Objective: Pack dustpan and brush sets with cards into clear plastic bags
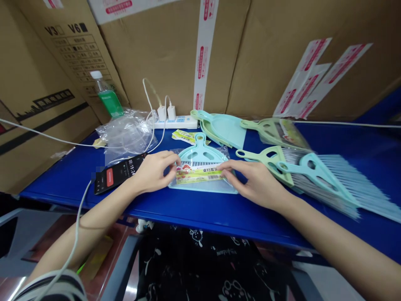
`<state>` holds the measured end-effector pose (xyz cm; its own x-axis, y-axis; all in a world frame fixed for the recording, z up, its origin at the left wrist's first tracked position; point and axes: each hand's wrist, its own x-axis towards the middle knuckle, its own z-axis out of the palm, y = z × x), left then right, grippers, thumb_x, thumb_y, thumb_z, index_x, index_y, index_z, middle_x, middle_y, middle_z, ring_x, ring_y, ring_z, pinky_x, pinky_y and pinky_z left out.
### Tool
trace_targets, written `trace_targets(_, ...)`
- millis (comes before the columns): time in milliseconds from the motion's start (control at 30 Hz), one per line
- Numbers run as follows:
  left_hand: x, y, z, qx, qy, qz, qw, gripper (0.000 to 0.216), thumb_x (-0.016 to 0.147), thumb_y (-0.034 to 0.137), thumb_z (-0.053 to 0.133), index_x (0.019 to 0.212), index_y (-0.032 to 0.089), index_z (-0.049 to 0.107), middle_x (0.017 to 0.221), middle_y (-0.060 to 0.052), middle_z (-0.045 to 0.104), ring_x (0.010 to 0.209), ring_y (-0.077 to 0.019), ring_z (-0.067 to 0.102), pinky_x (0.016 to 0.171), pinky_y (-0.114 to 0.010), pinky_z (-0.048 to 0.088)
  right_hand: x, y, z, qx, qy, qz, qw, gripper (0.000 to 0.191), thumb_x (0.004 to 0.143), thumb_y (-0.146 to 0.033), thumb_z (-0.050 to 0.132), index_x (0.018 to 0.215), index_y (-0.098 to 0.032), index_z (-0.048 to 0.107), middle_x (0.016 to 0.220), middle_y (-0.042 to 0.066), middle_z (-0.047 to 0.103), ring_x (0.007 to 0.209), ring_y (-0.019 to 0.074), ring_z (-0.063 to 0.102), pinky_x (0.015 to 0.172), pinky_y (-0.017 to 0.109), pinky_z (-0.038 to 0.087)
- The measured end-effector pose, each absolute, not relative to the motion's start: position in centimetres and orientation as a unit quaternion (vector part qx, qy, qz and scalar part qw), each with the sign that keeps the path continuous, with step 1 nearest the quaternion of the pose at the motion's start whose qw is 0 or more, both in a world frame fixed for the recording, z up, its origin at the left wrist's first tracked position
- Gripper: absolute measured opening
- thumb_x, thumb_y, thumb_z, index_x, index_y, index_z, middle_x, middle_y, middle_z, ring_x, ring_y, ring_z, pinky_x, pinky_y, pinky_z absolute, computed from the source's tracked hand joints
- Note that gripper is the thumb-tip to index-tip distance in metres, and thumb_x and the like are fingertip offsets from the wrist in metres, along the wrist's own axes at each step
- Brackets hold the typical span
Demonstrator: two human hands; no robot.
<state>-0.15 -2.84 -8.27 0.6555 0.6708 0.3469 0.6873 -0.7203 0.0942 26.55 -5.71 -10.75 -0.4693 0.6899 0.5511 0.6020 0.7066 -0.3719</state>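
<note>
A light-blue dustpan and brush set (203,156) lies on the table inside a clear plastic bag (224,151), its handle pointing away from me. Across the bag's front runs a yellow-green label card (200,173) with printed characters. My left hand (156,170) pinches the left edge of the bag beside the card, thumb and fingers curled. On the other side, my right hand (255,179) has its fingertips at the right end of the card and its thumb by the bag's edge. How firmly the right fingers grip is hard to see.
Several loose brushes (326,177) and green and blue dustpans (228,127) lie right and behind. A bagged set (283,133) is at back right. Left are a phone (117,177), crumpled plastic bags (125,129), a bottle (108,98) and a power strip (180,122). Cardboard (156,54) stands behind.
</note>
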Motion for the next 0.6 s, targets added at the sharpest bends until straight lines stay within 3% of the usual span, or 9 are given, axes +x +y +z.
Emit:
trace_targets(100,-0.1,-2.6,-8.5,-0.889,-0.428,-0.161,0.017,0.026,0.089,0.034,0.04,0.098,0.017,0.057,0.076,-0.002,0.062,0.062,-0.0145,0.057,0.057,-0.026,0.042,26.8,-5.8,-10.3,-0.434,-0.842,0.008,0.321,0.021,0.092,-0.029,0.043,0.095,-0.019,0.062,0.089,0.01,0.069,0.085,0.0249,0.065,0.072,0.038,0.051)
trace_targets(200,-0.1,-2.3,-8.8,-0.878,-0.459,-0.135,-0.015,0.031,0.088,0.029,0.039,0.114,0.017,0.051,0.07,0.001,0.06,0.059,-0.0142,0.057,0.055,-0.025,0.039,27.2,-6.1,-10.0,-0.529,-0.805,0.015,0.269,0.033,0.09,-0.042,0.045,0.105,-0.017,0.06,0.082,0.009,0.066,0.076,0.0262,0.063,0.061,0.036,0.047)
trace_targets(300,-0.2,-2.1,-9.0,-0.876,-0.461,-0.133,-0.047,0.035,0.086,0.022,0.038,0.119,0.019,0.049,0.067,0.003,0.059,0.055,-0.013,0.055,0.054,-0.024,0.036,27.3,-6.5,-9.7,-0.567,-0.787,0.103,0.221,0.049,0.089,-0.052,0.042,0.117,-0.015,0.057,0.076,0.006,0.064,0.065,0.0231,0.06,0.055,0.035,0.044)
trace_targets(500,-0.2,-2.5,-8.5,-0.878,-0.435,-0.15,-0.129,0.024,0.077,0.018,0.042,0.098,0.019,0.053,0.054,0.009,0.049,0.043,-0.0095,0.045,0.049,-0.021,0.032,27.3,-7.0,-9.5,-0.528,-0.773,0.25,0.246,0.073,0.086,-0.058,0.044,0.143,-0.014,0.036,0.079,0.004,0.06,0.061,0.0205,0.057,0.06,0.04,0.052)
trace_targets(600,-0.2,-2.8,-8.2,-0.881,-0.401,-0.16,-0.195,0.011,0.078,0.018,0.044,0.086,0.019,0.051,0.05,0.01,0.047,0.042,-0.0081,0.043,0.048,-0.02,0.031,27.5,-6.7,-9.6,-0.526,-0.717,0.337,0.31,0.077,0.082,-0.05,0.052,0.147,-0.016,0.03,0.096,0.007,0.058,0.063,0.0188,0.058,0.058,0.039,0.056)
